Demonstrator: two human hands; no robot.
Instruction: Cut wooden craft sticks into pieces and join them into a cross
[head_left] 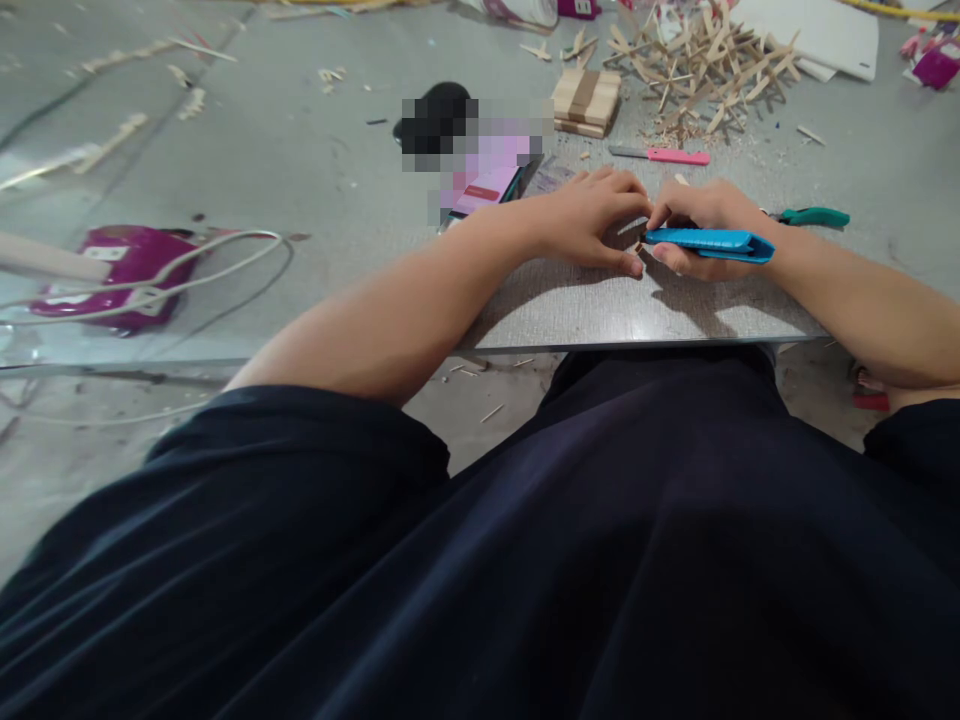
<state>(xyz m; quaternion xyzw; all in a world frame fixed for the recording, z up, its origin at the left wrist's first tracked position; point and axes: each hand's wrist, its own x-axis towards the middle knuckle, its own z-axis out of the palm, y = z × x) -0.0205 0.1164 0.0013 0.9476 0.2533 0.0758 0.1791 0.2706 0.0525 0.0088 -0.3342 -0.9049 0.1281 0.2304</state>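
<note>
My right hand (705, 225) is closed around a blue utility knife (709, 242), its tip pointing left toward my other hand. My left hand (596, 220) lies on a grey board (600, 310), fingers curled and pinching a small wooden piece (640, 245) right where the knife's tip meets it. What exactly the piece is stays too small to tell. Both hands touch at the fingertips over the board.
Behind the hands lie a pink knife (671, 155), green-handled pliers (814, 216), a stack of wooden sticks (586, 100) and a pile of cut sticks and shavings (705, 60). A magenta glue gun (120, 275) with white cord sits at left.
</note>
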